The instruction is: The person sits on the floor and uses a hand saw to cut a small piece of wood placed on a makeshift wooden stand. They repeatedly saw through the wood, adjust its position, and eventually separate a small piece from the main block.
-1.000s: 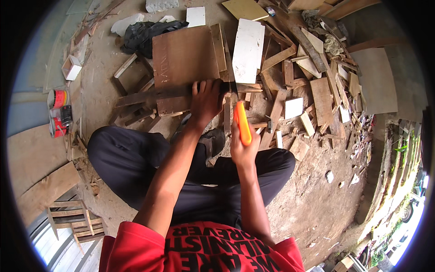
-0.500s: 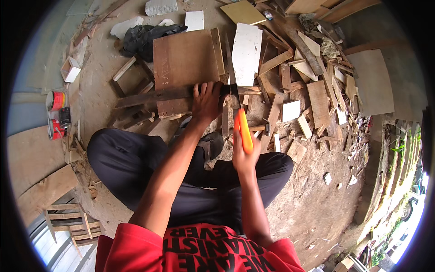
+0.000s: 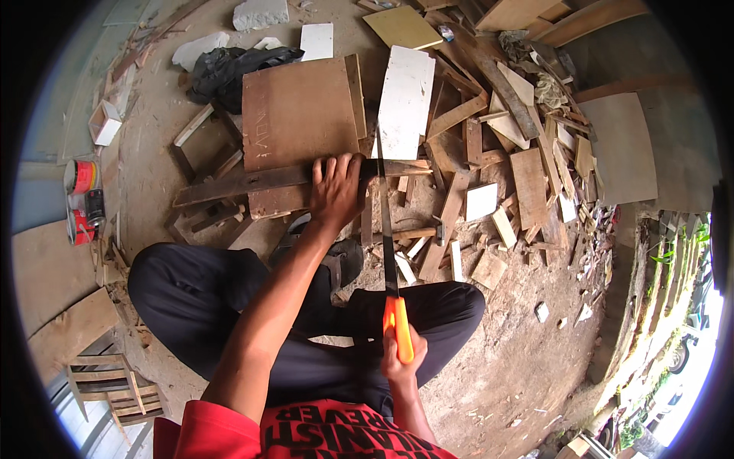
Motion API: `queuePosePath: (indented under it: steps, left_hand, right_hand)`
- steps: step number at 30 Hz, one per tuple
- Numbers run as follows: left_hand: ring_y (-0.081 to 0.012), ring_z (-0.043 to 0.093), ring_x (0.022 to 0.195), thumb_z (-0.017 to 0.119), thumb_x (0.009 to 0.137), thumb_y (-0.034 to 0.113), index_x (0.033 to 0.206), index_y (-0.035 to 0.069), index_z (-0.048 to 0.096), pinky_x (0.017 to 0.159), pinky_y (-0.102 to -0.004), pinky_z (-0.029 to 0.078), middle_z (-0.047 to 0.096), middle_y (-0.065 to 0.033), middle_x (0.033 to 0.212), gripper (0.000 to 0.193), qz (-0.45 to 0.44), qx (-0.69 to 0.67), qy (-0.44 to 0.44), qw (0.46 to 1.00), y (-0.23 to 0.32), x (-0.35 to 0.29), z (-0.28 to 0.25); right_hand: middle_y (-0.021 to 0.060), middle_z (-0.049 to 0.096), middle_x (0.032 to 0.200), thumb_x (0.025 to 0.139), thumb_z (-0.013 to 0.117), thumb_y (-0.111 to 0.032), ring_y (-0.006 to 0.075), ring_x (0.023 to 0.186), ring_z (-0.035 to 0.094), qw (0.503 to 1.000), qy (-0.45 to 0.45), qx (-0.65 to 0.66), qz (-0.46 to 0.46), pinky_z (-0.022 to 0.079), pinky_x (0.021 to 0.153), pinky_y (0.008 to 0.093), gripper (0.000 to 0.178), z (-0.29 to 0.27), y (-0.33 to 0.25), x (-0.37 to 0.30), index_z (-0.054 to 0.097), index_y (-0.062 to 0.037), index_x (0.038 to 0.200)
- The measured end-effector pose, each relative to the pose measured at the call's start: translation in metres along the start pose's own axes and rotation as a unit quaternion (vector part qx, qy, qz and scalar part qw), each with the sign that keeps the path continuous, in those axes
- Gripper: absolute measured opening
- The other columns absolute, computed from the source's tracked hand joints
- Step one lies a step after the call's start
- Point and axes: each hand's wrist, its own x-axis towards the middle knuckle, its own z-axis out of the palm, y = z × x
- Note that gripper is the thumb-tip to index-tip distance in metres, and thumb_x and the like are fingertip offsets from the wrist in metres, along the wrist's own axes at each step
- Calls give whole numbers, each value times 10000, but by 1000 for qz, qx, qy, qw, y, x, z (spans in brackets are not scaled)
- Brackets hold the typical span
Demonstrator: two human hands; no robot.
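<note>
A handsaw (image 3: 387,237) with an orange handle points away from me, its dark blade crossing a long dark wooden plank (image 3: 260,180) near the plank's right end. The fingers of my right hand (image 3: 401,358) are closed around the handle, close to my lap. My left hand (image 3: 336,191) grips the plank from above, just left of the blade, fingers curled over its far edge. The plank lies across a brown wooden board (image 3: 298,107). Beyond the plank's right part lies a white board (image 3: 407,88).
Wood offcuts (image 3: 533,180) are heaped on the right, and a hammer (image 3: 417,233) lies near the blade. A wooden frame (image 3: 183,157) and black plastic (image 3: 237,70) lie left of the brown board. Red cans (image 3: 80,177) stand at far left. My crossed legs (image 3: 195,306) are close below.
My right hand has drawn the saw back toward my body, so more blade shows on the near side of the plank. My left hand still grips the plank. The whole view has shifted slightly.
</note>
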Motion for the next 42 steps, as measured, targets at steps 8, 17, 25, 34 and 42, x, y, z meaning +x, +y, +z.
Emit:
queuePosePath:
  steps: [8,17,25,34,42]
  left_hand:
    - [-310,544,1018,641,906,269,1236,51,580,1010,-495,354,579,-130,1050,400,26,-8,46,999,3,4,-5]
    - [-265,527,1127,621,933,377,1264,82,554,1055,-511,344,560,-96,1173,448,16,58,25,998,-3,-4,3]
    - [-273,527,1089,633,921,355,1267,88,543,1060,-516,336,546,-102,1123,446,10,38,0,999,3,1,0]
    - [-283,533,1110,630,922,378,1269,77,550,1049,-532,353,557,-108,1141,466,1,58,2,998,0,1,2]
    - [-273,514,1117,638,918,385,1308,84,528,1074,-531,312,537,-98,1169,505,-4,50,-18,999,3,0,4]
  right_hand:
    - [50,518,569,956,626,-177,99,541,459,996,1,-13,-84,395,501,326,274,67,-53,202,593,28,776]
    - [24,577,601,905,602,-90,64,533,540,999,-33,-13,28,418,498,229,157,-43,-9,-30,610,36,811]
    - [21,551,617,953,605,-97,69,589,502,999,16,22,-42,417,528,274,164,36,-15,127,646,44,882]
    - [-36,522,625,949,581,-88,39,572,469,995,-5,88,56,378,509,237,171,4,9,65,603,17,816]
    - [44,563,616,906,624,-79,65,560,539,1000,-14,-12,-14,433,521,252,156,-11,-19,43,615,35,799]
